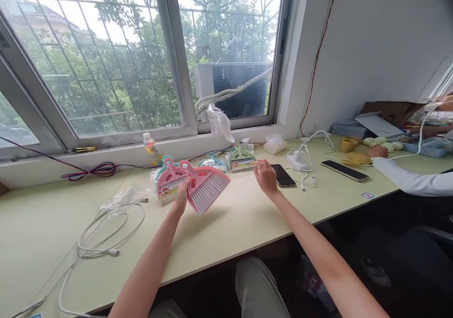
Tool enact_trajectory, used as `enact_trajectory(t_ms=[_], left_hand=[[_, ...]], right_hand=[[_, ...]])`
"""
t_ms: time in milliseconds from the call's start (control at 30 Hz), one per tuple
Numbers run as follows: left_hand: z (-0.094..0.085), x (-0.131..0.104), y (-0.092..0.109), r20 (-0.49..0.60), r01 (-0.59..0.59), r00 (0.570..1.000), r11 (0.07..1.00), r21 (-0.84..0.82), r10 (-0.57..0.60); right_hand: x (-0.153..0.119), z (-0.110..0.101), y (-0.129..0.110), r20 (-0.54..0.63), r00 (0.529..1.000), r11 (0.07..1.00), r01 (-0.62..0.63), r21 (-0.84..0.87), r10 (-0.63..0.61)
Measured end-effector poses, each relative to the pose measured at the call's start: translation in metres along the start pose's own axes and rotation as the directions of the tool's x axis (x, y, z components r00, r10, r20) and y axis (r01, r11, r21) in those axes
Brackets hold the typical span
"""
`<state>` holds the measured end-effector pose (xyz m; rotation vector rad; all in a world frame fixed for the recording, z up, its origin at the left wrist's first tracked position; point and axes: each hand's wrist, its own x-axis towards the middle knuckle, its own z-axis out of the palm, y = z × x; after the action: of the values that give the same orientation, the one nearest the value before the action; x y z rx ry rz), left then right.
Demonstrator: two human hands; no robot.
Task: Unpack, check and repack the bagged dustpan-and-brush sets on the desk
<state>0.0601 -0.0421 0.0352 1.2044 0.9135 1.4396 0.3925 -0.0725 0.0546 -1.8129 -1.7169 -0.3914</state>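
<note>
My left hand [181, 196] is closed on a pink dustpan and brush set [208, 188], held tilted above the table with its pale bristles facing me. Just behind it stands another pink dustpan and brush set [169, 182] with a paper label, partly covering a teal set [159, 172]. Farther back are a blue-green set [212, 162] and a green set [241, 158]. My right hand [266, 175] is raised to the right of the green set, its fingers curled together. Whatever may be between those fingertips is too small to make out.
A dark tablet or phone [283, 175] lies beside my right hand, near a white power adapter [299, 160] and cables. White cable loops [102, 233] and clear plastic [127, 200] lie left. A bottle [151, 149] stands by the window. Another person's sleeve [414, 179] reaches in at right.
</note>
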Motion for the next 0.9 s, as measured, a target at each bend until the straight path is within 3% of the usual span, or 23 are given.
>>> enact_trajectory(t_ms=[67,133,167,233,300,433,567,667,767,800,833,900], left_hand=[[0.009,-0.005,-0.003,0.034,-0.005,0.999,0.998,0.067,0.002],[0.015,-0.009,-0.007,0.082,-0.032,0.996,0.988,0.151,0.02],[0.017,-0.011,-0.009,0.099,-0.052,0.995,0.98,0.194,0.033],[0.018,-0.012,-0.011,0.107,-0.085,0.993,0.962,0.258,0.059],[0.017,-0.01,-0.013,0.095,-0.093,0.993,0.951,0.295,0.068],[0.016,-0.007,-0.013,0.121,-0.11,0.99,0.951,0.288,0.078],[0.021,-0.007,-0.016,0.186,-0.1,0.981,0.957,0.274,0.049],[0.016,-0.004,-0.017,0.14,-0.045,0.99,0.959,0.279,0.006],[0.002,0.001,-0.013,0.035,0.038,0.998,0.953,0.301,-0.051],[-0.002,0.003,-0.012,0.023,0.05,0.998,0.951,0.304,-0.059],[-0.005,0.003,-0.011,0.026,0.049,0.998,0.954,0.297,-0.059],[-0.004,0.001,-0.01,0.061,0.04,0.997,0.968,0.248,-0.057]], right_hand=[[-0.011,0.004,-0.056,0.025,0.982,0.975,0.185,0.123,-0.189],[-0.021,0.012,-0.111,0.079,0.921,0.915,0.363,0.175,-0.381],[-0.024,0.017,-0.133,0.11,0.905,0.904,0.39,0.176,-0.412],[-0.026,0.024,-0.163,0.181,0.916,0.929,0.332,0.161,-0.359],[-0.022,0.03,-0.173,0.241,0.931,0.956,0.239,0.169,-0.275],[-0.007,0.035,-0.163,0.296,0.939,0.942,0.073,0.328,-0.176],[-0.004,0.031,-0.152,0.337,0.936,0.828,-0.108,0.551,-0.103],[-0.004,0.016,-0.144,0.405,0.914,0.619,-0.303,0.725,-0.027],[0.006,-0.019,-0.124,0.454,0.881,0.331,-0.393,0.858,-0.131],[0.011,-0.034,-0.113,0.423,0.883,0.314,-0.35,0.882,-0.203],[0.016,-0.049,-0.102,0.395,0.88,0.36,-0.29,0.887,-0.264],[0.023,-0.073,-0.079,0.405,0.852,0.546,-0.177,0.819,-0.331]])
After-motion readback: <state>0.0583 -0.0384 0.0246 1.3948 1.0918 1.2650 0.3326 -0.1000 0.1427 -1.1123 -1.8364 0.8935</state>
